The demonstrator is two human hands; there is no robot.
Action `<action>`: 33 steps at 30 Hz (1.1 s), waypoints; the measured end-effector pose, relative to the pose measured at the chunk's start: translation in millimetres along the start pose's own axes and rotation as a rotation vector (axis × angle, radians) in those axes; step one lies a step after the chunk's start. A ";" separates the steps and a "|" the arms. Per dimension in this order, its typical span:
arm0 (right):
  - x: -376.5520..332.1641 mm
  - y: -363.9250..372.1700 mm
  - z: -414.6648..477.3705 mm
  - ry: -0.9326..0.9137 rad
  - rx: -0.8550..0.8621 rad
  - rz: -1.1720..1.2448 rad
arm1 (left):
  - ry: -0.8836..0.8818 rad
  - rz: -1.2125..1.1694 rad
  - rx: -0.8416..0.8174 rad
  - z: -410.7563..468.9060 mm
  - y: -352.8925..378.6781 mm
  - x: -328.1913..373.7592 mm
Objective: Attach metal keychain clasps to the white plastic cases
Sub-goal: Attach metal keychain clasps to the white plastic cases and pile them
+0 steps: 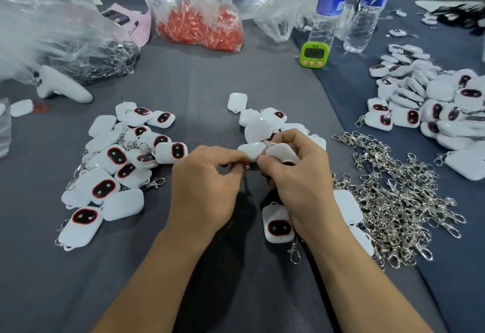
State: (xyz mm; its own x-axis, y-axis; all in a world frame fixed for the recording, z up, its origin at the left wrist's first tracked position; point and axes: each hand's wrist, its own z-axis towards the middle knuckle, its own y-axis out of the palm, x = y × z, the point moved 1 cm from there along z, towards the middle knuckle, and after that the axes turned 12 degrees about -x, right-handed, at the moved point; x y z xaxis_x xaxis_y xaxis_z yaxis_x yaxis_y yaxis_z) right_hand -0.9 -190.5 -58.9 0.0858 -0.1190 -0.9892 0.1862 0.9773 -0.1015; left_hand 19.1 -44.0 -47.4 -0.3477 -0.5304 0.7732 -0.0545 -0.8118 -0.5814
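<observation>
My right hand (pixel 301 175) grips a white plastic case (pixel 282 152) above the table's middle. My left hand (pixel 207 183) pinches a small metal clasp ring (pixel 247 166) right at the case's edge; most of the clasp is hidden by my fingers. Under my right wrist lies a case with a clasp attached (pixel 277 223). Several cases with clasps form a pile at the left (pixel 118 164). Bare cases lie beyond my hands (pixel 257 122). A heap of loose metal clasps (pixel 393 196) spreads to the right.
A big pile of cases (pixel 430 101) sits at far right. At the back stand two water bottles (pixel 330 4), a green timer (pixel 313 54), a bag of red parts (pixel 202 17), clear plastic bags (pixel 52 25) and a white handheld controller (pixel 63 87).
</observation>
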 end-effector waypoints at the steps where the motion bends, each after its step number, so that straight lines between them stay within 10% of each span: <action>1: -0.1 -0.3 -0.2 0.005 -0.013 -0.038 | 0.023 0.020 -0.021 -0.7 0.9 0.5; 19: -4.7 1.7 1.7 0.063 -0.025 0.097 | -0.108 -0.240 -0.044 3.5 0.2 1.2; 25: -3.2 1.3 -1.1 -0.001 0.000 -0.083 | 0.031 0.066 -0.013 -0.9 2.1 4.9; 33: -7.2 -0.8 0.5 -0.051 -0.002 -0.094 | -0.198 -0.369 -0.201 6.7 -0.4 -2.2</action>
State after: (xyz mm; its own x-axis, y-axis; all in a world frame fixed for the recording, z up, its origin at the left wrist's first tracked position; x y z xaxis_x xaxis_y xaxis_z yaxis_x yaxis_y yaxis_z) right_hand -1.2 -190.5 -51.6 0.1181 -0.2188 -0.9686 0.1942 0.9617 -0.1936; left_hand 26.1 -44.1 -47.2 -0.0864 -0.2674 0.9597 -0.3277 -0.9021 -0.2809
